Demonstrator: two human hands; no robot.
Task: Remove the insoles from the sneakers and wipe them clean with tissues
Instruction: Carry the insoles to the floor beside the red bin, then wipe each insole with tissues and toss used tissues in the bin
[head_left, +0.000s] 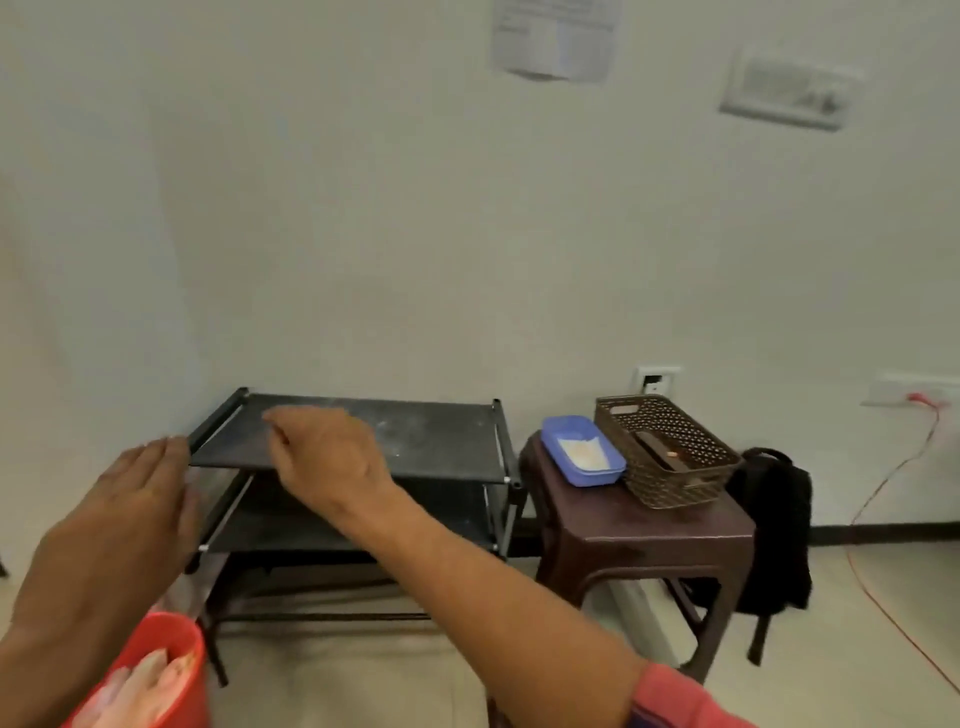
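Red bucket (156, 660) at lower left holds pale, blurred shapes. Left grip (130, 514) is flat and open beside the black rack (441, 436). Right grip (327, 457), loosely curled and empty, is over the rack's top shelf. White tissue (582, 453) lies in a blue tray (553, 441) on the brown stool (649, 525), centre right. Wall notice (556, 36), top: unreadable.

A home room: black shoe rack (441, 441), plastic stool (623, 525) (basket (670, 447) on top), wall socket (657, 379).

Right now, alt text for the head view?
The left hand, flat, at the left edge of a black rack; right hand over its top shelf. To the right, a brown stool carries a blue tray and brown basket.
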